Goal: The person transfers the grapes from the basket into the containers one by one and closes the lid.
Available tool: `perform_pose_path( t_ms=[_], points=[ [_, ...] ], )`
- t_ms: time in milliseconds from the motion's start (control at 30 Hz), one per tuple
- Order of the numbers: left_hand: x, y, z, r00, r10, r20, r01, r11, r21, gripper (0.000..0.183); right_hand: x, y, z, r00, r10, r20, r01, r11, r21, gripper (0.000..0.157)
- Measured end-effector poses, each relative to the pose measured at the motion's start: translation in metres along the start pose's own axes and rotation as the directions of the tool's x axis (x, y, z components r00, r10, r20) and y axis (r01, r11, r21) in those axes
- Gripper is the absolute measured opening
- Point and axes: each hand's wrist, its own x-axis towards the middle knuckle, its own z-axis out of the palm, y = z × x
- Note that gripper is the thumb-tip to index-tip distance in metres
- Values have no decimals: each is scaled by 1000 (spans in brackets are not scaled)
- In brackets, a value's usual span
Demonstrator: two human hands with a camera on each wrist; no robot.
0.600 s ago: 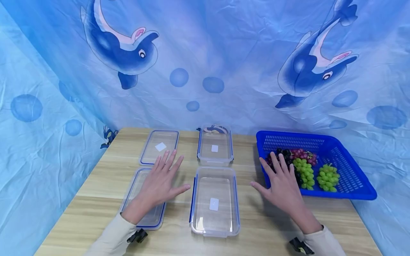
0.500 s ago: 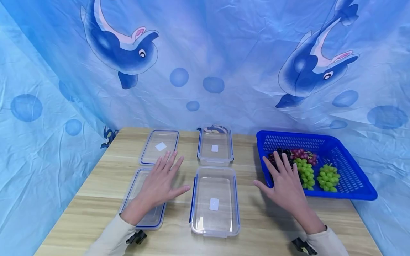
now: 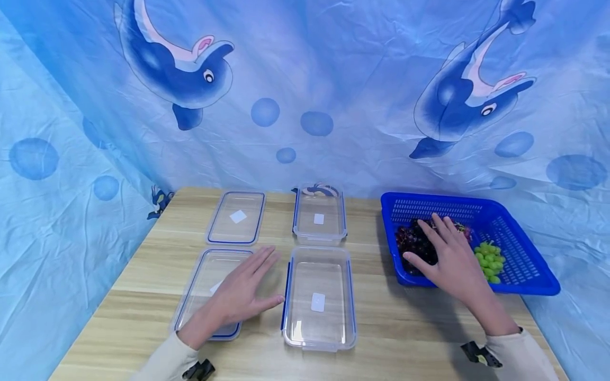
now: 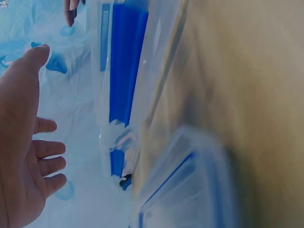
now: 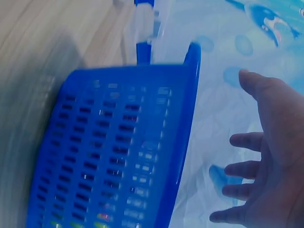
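In the head view my right hand [image 3: 455, 264], fingers spread straight, hovers above a blue plastic basket [image 3: 529, 288] of grapes. Dark grapes [image 3: 413, 244] show left of the fingers and a green bunch [image 3: 490, 259] right of them; the hand hides other grapes. The right wrist view has the hand above the level of the basket rim [image 5: 183, 142], holding nothing. My left hand [image 3: 235, 291] extends over the near clear lid [image 3: 200, 296] with blue seal, its thumb tip right by the side of the near clear food container [image 3: 319, 323]. It holds nothing.
Behind these stand a second clear food container [image 3: 320, 217] and a second blue-sealed lid [image 3: 236, 218]. All rest on a wooden table [image 3: 381, 328]. A blue dolphin-print curtain [image 3: 352, 79] hangs round the back and sides.
My right hand has moved right, from the basket's near left edge to over the grapes. My left hand has shifted slightly towards me, its fingers closer together.
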Motion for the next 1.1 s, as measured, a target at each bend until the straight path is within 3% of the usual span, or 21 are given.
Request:
perform_pose_path(
  t_ms=[200, 500, 767, 1100],
  points=[
    [-12, 14, 9, 1000, -16, 4, 16, 991, -135, 90, 3, 20, -7, 1000, 13, 16, -14, 999, 51, 84],
    [-27, 32, 22, 994, -92, 62, 108, 932, -347, 91, 6, 58, -6, 1000, -3, -4, 3, 996, 90, 74],
    [-33, 38, 31, 989, -113, 98, 143, 905, -401, 100, 8, 89, -15, 999, 38, 37, -41, 996, 82, 70],
    [-33, 40, 35, 989, -117, 88, 143, 902, -408, 108, -2, 138, -29, 991, 109, 78, -116, 989, 92, 64]
  ],
)
